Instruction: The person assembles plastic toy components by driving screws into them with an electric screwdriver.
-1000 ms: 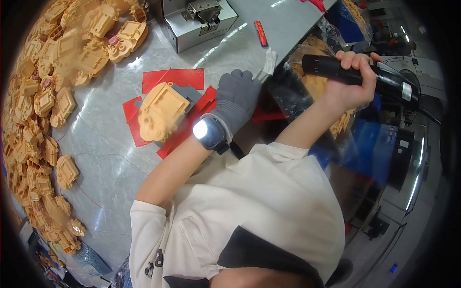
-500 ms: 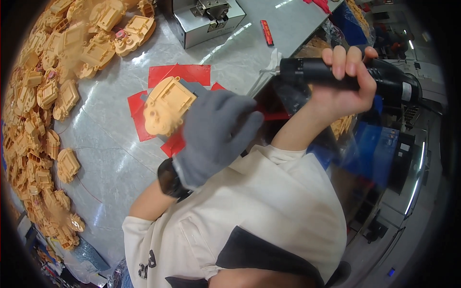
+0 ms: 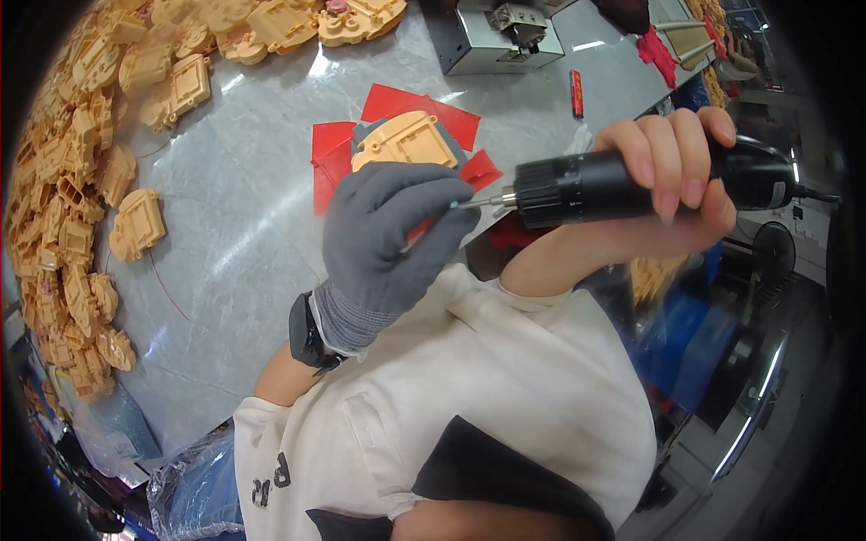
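My right hand [image 3: 675, 167] is bare and wraps round a black electric screwdriver [image 3: 573, 191], held level with its bit pointing left. Thumb and fingertips of my left hand [image 3: 383, 234], in a grey glove, are pinched together at the bit's tip. A tiny pale speck shows there, too small to name. Just beyond the glove lies a light-orange plastic housing [image 3: 410, 142] on a dark grey holder [image 3: 365, 132]. Red tape sheets [image 3: 446, 119] surround the holder on the table. My left hand covers the housing's near side.
A large pile of similar orange housings [image 3: 77, 234] runs along the table's left side and far left. One housing [image 3: 137, 225] lies apart from it. A metal box-shaped device [image 3: 501, 45] stands at the back, near a small red stick-like object [image 3: 576, 94].
My right hand has brought the screwdriver down and left, toward my left hand. My left fingers have closed at the bit's tip. The whole view has shifted, so the table appears farther right.
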{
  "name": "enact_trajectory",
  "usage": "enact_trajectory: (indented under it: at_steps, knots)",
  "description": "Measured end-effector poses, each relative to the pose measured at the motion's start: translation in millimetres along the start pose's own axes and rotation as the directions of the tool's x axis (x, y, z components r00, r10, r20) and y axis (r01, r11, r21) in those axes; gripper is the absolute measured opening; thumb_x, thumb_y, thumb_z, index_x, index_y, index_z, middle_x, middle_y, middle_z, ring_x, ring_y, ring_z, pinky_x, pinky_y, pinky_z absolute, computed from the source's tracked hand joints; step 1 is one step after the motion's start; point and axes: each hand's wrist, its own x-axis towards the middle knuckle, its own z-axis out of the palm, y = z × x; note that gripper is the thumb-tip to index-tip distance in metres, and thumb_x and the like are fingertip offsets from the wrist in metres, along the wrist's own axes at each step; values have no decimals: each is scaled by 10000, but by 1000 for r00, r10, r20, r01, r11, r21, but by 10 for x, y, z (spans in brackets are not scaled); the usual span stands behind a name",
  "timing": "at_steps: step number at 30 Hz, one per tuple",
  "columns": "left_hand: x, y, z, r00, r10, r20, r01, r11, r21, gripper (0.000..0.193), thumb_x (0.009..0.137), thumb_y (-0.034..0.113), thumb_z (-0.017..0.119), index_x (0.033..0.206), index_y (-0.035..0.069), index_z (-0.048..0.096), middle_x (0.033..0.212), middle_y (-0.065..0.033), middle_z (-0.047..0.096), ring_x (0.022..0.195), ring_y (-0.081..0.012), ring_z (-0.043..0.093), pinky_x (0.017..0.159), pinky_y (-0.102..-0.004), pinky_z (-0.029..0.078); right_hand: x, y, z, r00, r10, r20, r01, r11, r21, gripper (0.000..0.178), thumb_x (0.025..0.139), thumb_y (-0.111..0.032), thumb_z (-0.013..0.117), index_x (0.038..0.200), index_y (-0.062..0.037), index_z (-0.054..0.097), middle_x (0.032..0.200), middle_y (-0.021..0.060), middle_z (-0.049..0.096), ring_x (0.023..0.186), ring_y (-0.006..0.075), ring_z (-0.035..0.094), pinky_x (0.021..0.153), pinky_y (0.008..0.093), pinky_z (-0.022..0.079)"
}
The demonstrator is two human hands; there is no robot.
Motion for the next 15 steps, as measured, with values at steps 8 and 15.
enact_trajectory:
  at_steps: [8, 15]
  knots:
    - [-15, -17, -65, 993, 117, -26, -107, 962, 250, 288, 689, 47, 733, 965, 83, 658, 948, -69, 641, 875, -253, 590, 771, -344, 457, 43, 58, 16, 998, 36, 46, -34, 999, -40, 439, 800, -106, 450, 1233, -38, 432, 786, 49, 498, 643, 167, 501, 713, 357, 393]
    - [-31, -47, -82, 980, 199, -23, -177, 912, 370, 308, 676, 77, 746, 970, 97, 657, 945, -56, 634, 896, -262, 581, 772, -359, 453, 17, 45, 4, 997, 41, 65, -35, 995, -93, 465, 790, -100, 431, 1251, -43, 418, 793, 54, 500, 651, 166, 506, 713, 360, 392]
